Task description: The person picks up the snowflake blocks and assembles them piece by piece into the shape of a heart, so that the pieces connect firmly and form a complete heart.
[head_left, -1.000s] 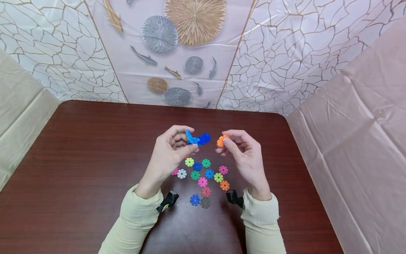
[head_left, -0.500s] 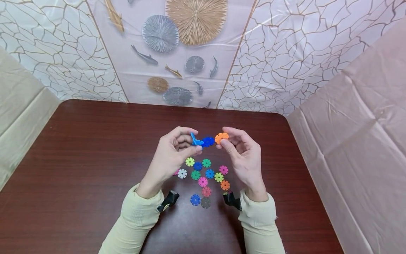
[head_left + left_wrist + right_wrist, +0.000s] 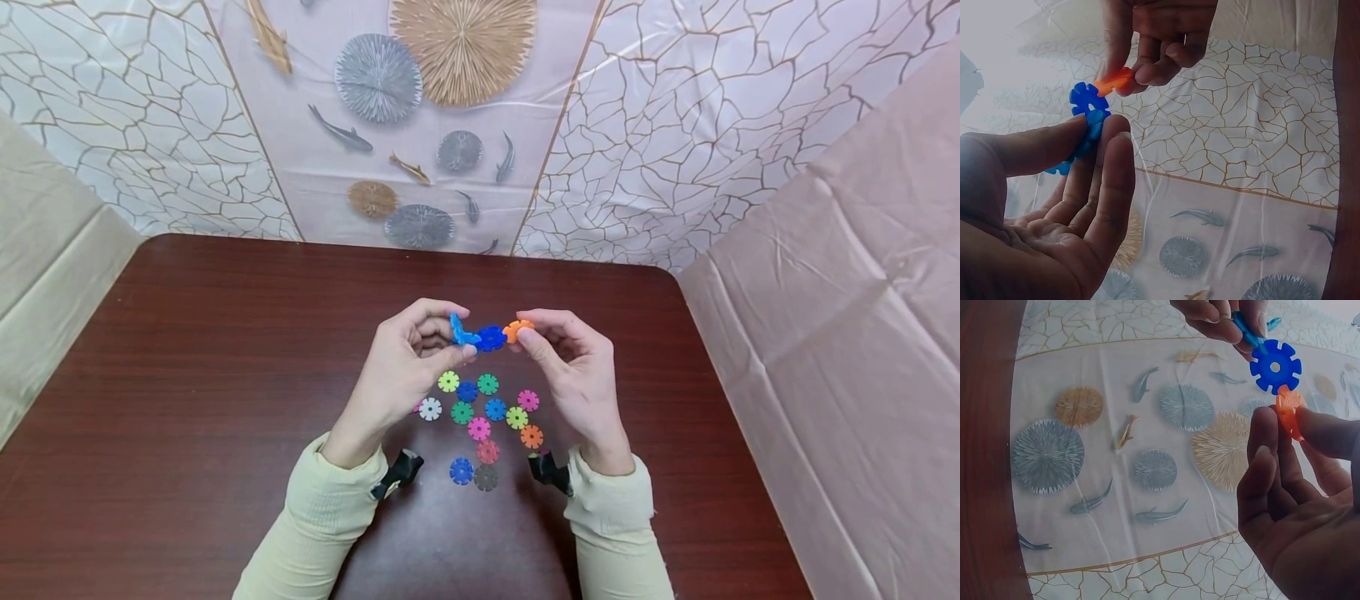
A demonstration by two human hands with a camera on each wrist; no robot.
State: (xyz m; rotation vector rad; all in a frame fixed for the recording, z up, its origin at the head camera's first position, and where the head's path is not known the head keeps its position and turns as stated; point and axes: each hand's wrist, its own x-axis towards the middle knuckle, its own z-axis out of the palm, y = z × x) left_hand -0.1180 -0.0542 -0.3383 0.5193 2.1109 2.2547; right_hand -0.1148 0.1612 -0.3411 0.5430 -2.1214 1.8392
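Between thumb and fingers my left hand (image 3: 397, 367) pinches light blue notched discs (image 3: 462, 332), joined at an angle to one another. A dark blue notched disc (image 3: 1276, 367) is fixed to them and sticks out toward the right. My right hand (image 3: 576, 371) pinches an orange notched disc (image 3: 1291, 412) by thumb and fingertips. In the right wrist view the orange disc's edge meets the rim of the dark blue disc, set crosswise to it. The left wrist view shows the orange disc (image 3: 1113, 82) right at the dark blue one. Both hands are raised above the table.
Several loose notched discs lie on the dark wooden table (image 3: 225, 375) below the hands, among them a white disc (image 3: 430, 409), a pink disc (image 3: 479, 429) and a grey disc (image 3: 486, 477). A patterned cloth (image 3: 637, 150) hangs behind the table's far edge.
My right hand has moved left, bringing the orange disc from apart to the dark blue disc's edge. The left hand has shifted slightly right with its joined blue discs.
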